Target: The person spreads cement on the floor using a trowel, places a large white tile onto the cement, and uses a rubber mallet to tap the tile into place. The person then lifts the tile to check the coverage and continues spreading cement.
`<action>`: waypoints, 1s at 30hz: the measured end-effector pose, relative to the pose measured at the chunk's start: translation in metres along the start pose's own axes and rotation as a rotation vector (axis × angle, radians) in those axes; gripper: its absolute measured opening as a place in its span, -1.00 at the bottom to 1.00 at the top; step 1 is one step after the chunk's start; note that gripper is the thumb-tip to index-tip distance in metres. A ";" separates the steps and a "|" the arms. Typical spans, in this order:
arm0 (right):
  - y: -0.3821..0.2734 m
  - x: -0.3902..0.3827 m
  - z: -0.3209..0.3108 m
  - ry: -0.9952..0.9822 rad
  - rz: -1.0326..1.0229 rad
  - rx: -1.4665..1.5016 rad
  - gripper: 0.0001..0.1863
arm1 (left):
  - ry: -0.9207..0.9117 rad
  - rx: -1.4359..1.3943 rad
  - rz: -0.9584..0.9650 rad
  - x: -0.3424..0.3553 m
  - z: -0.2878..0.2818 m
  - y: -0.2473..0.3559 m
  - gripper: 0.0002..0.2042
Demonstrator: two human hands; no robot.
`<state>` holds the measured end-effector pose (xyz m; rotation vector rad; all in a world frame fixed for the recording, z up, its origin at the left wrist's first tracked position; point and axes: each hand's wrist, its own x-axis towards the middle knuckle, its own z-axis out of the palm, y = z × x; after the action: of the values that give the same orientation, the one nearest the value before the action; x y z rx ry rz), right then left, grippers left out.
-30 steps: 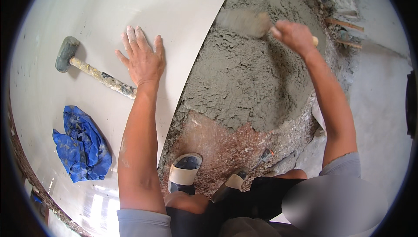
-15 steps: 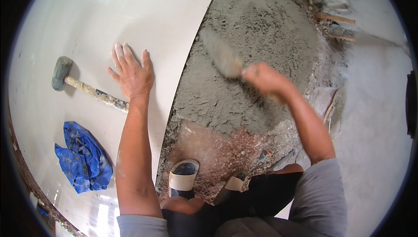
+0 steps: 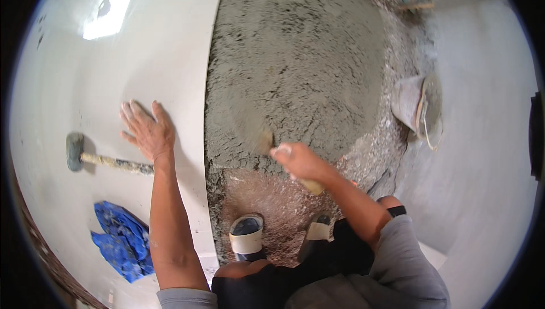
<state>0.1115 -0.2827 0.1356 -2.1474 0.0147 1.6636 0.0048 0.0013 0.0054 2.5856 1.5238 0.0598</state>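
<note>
The mortar [image 3: 301, 53] is grey; slab [image 3: 164, 48], white; trowel handle [image 3: 312, 186], yellowish; bundle [image 3: 124, 244], blue with pale smudges.

Glossy, smooth tile [image 3: 176, 53]; rough, matt mortar [image 3: 301, 65]; dull mallet head [image 3: 74, 152]; wooden-looking trowel handle [image 3: 312, 187].

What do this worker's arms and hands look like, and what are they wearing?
Both arms wear short grey sleeves. The left hand and right hand are ungloved; pale residue marks some fingertips.
</note>
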 end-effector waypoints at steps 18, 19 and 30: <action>0.068 -0.005 0.065 0.311 -0.236 1.191 -0.74 | -0.068 0.081 -0.017 0.003 -0.001 0.004 -0.31; 0.078 -0.018 0.069 0.367 -0.114 1.210 -0.68 | -0.058 0.069 -0.003 0.002 -0.002 0.003 -0.31; 0.049 0.023 0.066 -0.021 -0.282 1.050 -0.67 | -0.069 0.126 -0.009 0.006 0.004 -0.001 -0.24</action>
<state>0.0443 -0.2994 0.0864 -1.2525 0.4501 1.1131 0.0073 0.0061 0.0015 2.6458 1.5616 -0.1291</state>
